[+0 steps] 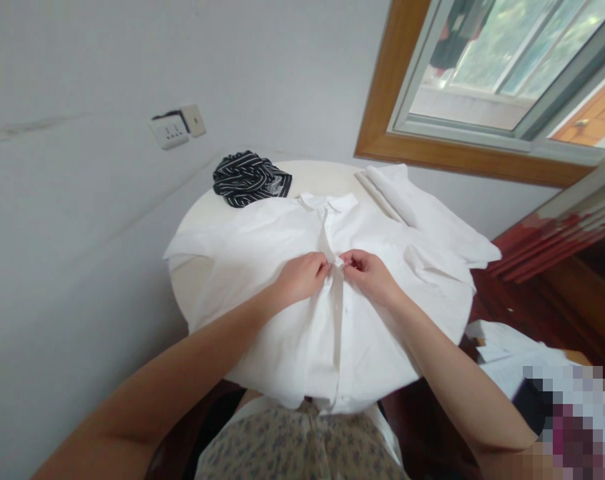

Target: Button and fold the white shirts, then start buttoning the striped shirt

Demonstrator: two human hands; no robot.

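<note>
A white short-sleeved shirt (262,247) lies spread face up over a round white table, its collar (327,202) toward the wall. At the middle of its front, my left hand (306,275) pinches one edge of the button placket. My right hand (366,272) pinches the facing edge just beside it, and the cloth is lifted a little between the fingertips. Below the hands the two front edges hang apart. Any button between my fingers is too small to make out.
A black striped cloth (252,179) sits bunched at the table's (309,170) back left. Folded white cloth (422,207) lies at the back right. The wall with a socket (169,131) stands close behind; papers (512,350) are at lower right.
</note>
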